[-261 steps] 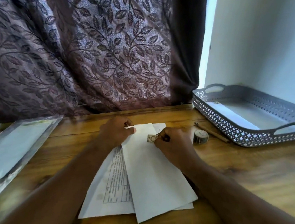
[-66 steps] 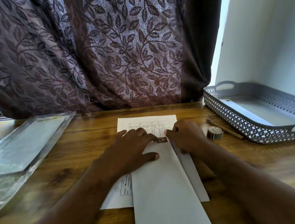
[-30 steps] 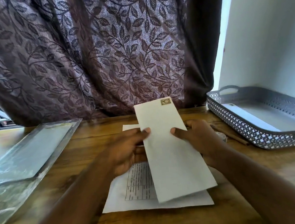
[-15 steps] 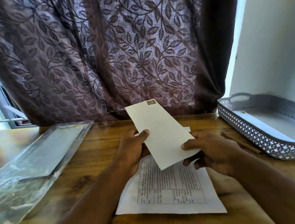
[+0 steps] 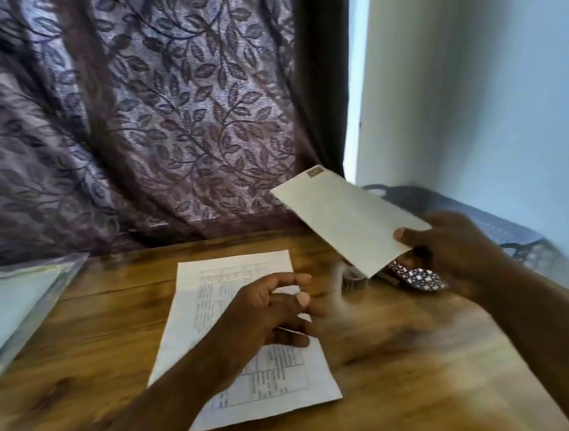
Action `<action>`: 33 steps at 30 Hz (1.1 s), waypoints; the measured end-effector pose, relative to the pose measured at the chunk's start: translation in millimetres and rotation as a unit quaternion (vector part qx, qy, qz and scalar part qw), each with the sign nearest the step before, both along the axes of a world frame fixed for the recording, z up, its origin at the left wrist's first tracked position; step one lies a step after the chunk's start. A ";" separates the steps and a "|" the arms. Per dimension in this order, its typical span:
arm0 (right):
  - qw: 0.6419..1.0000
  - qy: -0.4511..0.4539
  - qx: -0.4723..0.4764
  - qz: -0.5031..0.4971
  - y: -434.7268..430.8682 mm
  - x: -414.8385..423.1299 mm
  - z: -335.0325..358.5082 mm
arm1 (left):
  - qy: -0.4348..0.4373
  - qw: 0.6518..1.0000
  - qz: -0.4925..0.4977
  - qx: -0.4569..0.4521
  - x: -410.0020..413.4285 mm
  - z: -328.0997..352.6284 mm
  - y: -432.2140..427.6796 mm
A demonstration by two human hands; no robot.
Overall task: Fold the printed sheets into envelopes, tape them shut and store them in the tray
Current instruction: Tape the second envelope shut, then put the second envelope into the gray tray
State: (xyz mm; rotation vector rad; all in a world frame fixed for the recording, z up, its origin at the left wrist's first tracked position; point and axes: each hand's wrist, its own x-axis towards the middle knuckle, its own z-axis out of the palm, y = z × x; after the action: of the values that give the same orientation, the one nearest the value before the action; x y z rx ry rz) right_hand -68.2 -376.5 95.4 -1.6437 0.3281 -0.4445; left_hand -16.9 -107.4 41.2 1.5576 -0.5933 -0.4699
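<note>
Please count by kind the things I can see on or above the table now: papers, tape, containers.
folded envelope: 1
printed sheet: 1
tape roll: 1
tray: 1
clear plastic sleeve: 1
Total: 5

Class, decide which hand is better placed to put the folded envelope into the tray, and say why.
Right. The right hand pinches the envelope, raised beside the tray; the left hand hangs empty over the printed sheet, farther away.

matt paper envelope (image 5: 347, 218); glossy wood table (image 5: 409, 359); woven cloth curtain (image 5: 164, 115)
</note>
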 end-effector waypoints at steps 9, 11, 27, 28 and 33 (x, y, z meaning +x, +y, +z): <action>0.981 0.029 -0.105 -0.158 -94.0 -11.1 15.4 | -0.009 0.996 -0.092 -0.007 -35.6 -3.1 -49.7; 0.980 0.053 -0.108 -0.156 -102.3 -7.1 10.4 | -0.003 0.994 -0.113 -0.009 -41.0 -8.4 -54.2; 0.961 0.160 -0.186 -0.128 -104.7 44.4 3.0 | 0.002 0.990 -0.142 0.021 -35.8 -25.2 -59.2; 0.954 0.167 -0.210 -0.138 -105.0 45.8 2.6 | 0.003 0.990 -0.141 0.025 -36.2 -25.0 -59.9; 0.866 0.231 -0.413 -0.162 -93.1 51.5 -0.9 | 0.015 0.989 -0.144 0.027 -36.4 -23.7 -59.8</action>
State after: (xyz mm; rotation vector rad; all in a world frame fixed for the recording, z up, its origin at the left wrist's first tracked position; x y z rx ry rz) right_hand -16.7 -469.5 94.5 -2.5619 0.8705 -0.4665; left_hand -53.2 -167.1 17.5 1.5193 -0.7916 -0.7312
